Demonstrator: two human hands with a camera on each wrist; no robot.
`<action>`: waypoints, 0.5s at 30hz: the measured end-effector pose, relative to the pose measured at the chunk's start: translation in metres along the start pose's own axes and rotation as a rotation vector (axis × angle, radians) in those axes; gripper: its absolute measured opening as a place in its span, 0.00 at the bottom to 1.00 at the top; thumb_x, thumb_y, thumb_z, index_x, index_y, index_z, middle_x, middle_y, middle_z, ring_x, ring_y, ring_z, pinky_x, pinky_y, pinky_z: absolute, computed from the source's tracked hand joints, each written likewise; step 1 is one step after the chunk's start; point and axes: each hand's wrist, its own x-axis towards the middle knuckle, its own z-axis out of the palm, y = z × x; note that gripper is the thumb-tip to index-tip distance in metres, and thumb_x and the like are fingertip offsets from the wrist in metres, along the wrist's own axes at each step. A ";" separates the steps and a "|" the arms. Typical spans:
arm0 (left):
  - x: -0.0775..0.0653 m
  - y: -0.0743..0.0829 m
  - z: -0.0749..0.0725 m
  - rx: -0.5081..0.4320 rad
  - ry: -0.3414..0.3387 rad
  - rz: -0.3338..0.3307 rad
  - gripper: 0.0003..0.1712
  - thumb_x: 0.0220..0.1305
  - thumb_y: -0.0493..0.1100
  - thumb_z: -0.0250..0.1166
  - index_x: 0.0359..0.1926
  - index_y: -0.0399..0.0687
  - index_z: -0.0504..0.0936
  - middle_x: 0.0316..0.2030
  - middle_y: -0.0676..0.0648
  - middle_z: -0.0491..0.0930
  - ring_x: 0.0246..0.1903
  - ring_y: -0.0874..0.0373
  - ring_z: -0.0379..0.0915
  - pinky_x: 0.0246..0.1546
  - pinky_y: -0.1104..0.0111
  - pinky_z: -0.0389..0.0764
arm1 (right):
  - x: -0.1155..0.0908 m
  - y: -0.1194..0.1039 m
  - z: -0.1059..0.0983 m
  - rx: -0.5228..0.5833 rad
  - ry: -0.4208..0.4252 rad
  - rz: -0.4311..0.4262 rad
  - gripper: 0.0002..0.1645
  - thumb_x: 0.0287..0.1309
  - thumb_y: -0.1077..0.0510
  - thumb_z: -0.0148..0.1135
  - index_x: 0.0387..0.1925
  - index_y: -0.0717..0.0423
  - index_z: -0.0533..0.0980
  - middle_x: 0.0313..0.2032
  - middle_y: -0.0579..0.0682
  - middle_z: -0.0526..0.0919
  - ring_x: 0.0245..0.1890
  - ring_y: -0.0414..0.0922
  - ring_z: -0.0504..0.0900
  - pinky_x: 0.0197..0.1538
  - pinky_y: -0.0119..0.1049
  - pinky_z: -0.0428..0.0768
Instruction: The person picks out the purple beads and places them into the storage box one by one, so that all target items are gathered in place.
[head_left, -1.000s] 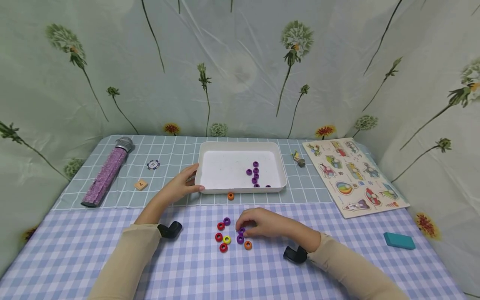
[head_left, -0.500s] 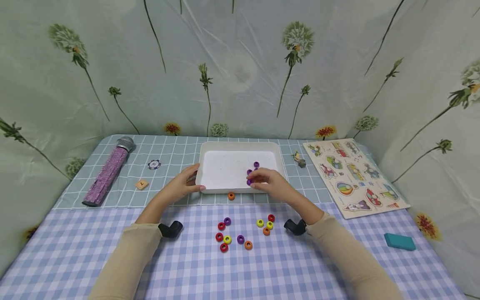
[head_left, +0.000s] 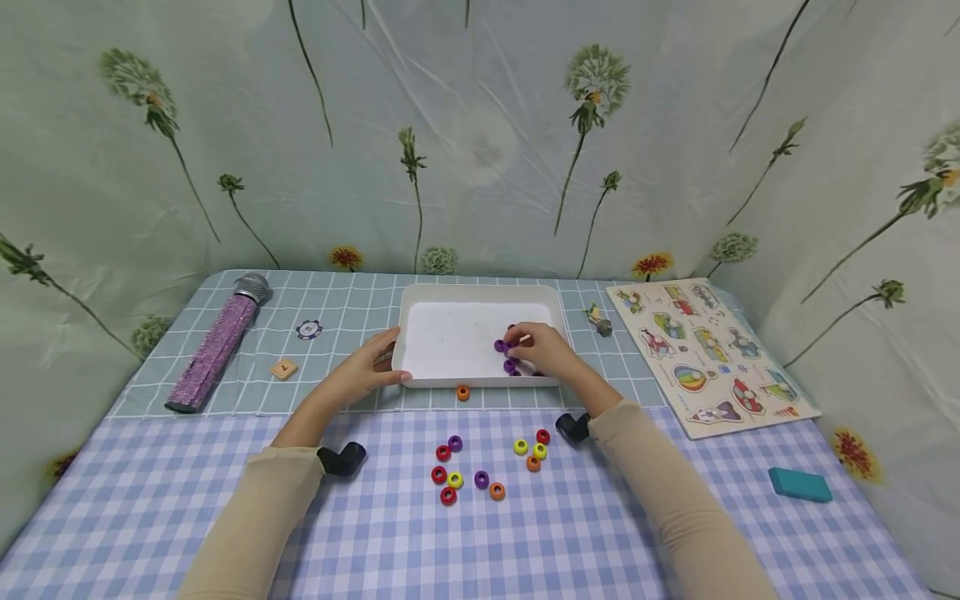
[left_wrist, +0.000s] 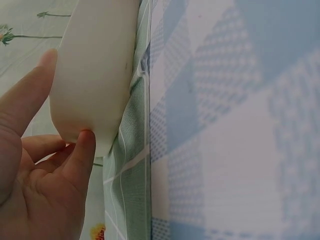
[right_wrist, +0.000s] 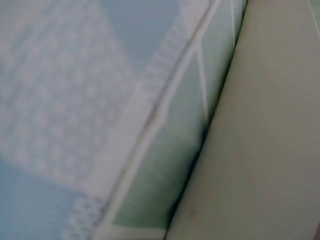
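A shallow white tray (head_left: 450, 337) lies at the middle of the table, with several purple beads (head_left: 511, 366) in its right half. My left hand (head_left: 363, 364) holds the tray's near left corner. In the left wrist view, the fingers (left_wrist: 86, 142) press against the white tray wall (left_wrist: 97, 70). Inside the tray, my right hand (head_left: 546, 348) has its thumb and fingers together at a purple bead (head_left: 507, 347), close beside other beads. Part of that bead is hidden by the fingertips. The right wrist view shows mainly the tray wall (right_wrist: 255, 135) and cloth.
Red beads (head_left: 447, 496), yellow, orange and purple ones lie in loose groups before the tray. One orange bead (head_left: 462, 392) is near its front wall. A glittery microphone (head_left: 217, 346) lies left, with a wooden tile (head_left: 283, 369); a puzzle board (head_left: 708, 358) lies right.
My right hand has gone from the beads on the checked cloth up into the tray, carrying a purple bead, then slightly farther in. The left hand stays on the tray.
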 end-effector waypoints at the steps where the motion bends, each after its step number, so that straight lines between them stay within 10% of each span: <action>1: 0.000 0.000 0.000 0.004 0.003 -0.006 0.49 0.42 0.48 0.64 0.62 0.47 0.46 0.60 0.43 0.44 0.57 0.47 0.45 0.51 0.61 0.59 | -0.001 -0.001 0.000 -0.013 0.000 -0.004 0.08 0.47 0.62 0.57 0.33 0.54 0.74 0.34 0.48 0.74 0.32 0.43 0.73 0.33 0.32 0.74; 15: 0.001 -0.004 0.000 0.024 0.008 0.026 0.48 0.43 0.46 0.64 0.62 0.45 0.46 0.60 0.41 0.44 0.57 0.46 0.45 0.51 0.60 0.59 | -0.028 -0.030 -0.003 0.059 0.012 -0.186 0.18 0.45 0.57 0.59 0.41 0.58 0.71 0.38 0.52 0.74 0.37 0.45 0.72 0.41 0.35 0.73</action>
